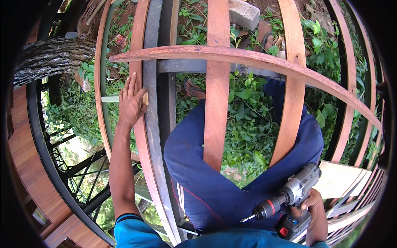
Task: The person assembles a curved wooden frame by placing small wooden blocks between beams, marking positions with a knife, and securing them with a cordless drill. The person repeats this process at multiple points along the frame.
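Observation:
My right hand (pixel 314 202) grips the handle of a grey and black cordless drill (pixel 291 192) low on the right, over my lap. The drill's bit points left, and its battery hangs below the handle. My left hand (pixel 131 101) rests on a reddish wooden plank (pixel 142 136) beside a dark steel beam (pixel 154 124). Two fingers of that hand stretch forward along the wood. A small tan wooden block (pixel 145 98) shows between its thumb and bent forefinger, partly covered by them.
A loose curved-looking plank (pixel 248 58) lies across several parallel slats, such as the middle slat (pixel 217 103). Green plants and soil show below the gaps. A tree trunk (pixel 58 60) and wooden decking (pixel 31 161) are on the left; a concrete block (pixel 244 14) sits ahead.

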Available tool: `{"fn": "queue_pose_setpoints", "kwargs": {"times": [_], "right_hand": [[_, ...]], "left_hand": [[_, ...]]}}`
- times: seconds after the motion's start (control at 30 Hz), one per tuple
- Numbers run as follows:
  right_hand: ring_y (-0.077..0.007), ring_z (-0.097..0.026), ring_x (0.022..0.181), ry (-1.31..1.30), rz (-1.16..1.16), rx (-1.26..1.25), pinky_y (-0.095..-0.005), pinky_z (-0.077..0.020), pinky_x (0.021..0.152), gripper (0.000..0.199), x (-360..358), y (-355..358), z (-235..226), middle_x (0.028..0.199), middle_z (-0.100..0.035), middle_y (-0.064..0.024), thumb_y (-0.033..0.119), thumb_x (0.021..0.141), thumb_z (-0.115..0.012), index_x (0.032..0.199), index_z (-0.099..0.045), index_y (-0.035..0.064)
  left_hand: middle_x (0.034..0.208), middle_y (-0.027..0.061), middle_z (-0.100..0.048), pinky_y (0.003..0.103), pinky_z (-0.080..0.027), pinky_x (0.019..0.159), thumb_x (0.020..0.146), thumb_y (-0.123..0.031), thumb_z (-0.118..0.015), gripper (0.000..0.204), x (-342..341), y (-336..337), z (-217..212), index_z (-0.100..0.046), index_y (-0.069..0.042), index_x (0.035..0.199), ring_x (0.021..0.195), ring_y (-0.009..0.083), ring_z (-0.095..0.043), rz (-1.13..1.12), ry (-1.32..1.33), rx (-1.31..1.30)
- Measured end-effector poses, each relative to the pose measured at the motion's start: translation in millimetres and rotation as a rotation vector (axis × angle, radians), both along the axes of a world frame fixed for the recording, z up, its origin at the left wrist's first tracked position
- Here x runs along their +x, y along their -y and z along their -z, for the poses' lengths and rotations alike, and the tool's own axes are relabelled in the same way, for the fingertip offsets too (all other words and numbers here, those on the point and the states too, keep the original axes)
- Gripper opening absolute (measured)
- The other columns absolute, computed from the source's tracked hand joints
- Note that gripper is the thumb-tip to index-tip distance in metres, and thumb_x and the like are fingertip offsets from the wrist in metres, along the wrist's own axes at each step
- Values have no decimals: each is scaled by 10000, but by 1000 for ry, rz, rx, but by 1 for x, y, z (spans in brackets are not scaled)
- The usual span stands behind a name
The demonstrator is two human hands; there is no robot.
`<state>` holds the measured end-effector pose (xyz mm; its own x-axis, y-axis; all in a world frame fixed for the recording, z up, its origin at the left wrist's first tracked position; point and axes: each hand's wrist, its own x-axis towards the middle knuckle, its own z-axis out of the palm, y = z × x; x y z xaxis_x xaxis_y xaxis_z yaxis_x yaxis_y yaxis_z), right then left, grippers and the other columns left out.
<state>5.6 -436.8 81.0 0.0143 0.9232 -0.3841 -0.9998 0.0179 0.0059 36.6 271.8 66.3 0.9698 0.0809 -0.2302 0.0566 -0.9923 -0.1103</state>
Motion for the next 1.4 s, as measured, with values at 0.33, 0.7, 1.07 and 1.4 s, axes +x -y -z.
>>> {"fn": "queue_pose_setpoints", "kwargs": {"times": [0.33, 0.7, 1.07, 1.4], "right_hand": [[-285, -718, 737, 21, 29, 72, -360, -555, 596, 493, -4, 0, 6, 899, -716, -267, 38, 872, -795, 1251, -542, -152], [-295, -727, 697, -73, 150, 272, -377, -575, 586, 523, 5, -23, 12, 870, -708, -264, -14, 867, -799, 1269, -504, -169], [-182, -621, 653, 153, 52, 21, -317, -512, 613, 394, -8, -4, -15, 855, -679, -185, 258, 920, -757, 988, -671, -120], [-107, -584, 666, 310, 991, -165, -250, -494, 572, 367, -145, 66, -33, 907, -650, -110, 259, 987, -714, 1249, -582, 38]], "left_hand": [[1704, 200, -245, 469, -347, 1248, 710, 42, -700, 676, -9, -6, 16, -621, -112, 1364, 1556, 405, -306, -114, 73, -342], [1669, 187, -313, 479, -349, 1240, 768, 63, -750, 701, -8, -18, 15, -610, -136, 1425, 1553, 374, -324, -170, -7, -320], [1732, 146, -233, 441, -411, 1179, 795, 175, -576, 715, -22, -29, 39, -532, -66, 1468, 1525, 388, -365, 76, 103, -177], [1692, 263, -242, 596, -304, 1206, 1022, -576, -519, 836, -102, 30, 59, -257, -109, 1664, 1532, 520, -241, 252, 477, -145]]}}
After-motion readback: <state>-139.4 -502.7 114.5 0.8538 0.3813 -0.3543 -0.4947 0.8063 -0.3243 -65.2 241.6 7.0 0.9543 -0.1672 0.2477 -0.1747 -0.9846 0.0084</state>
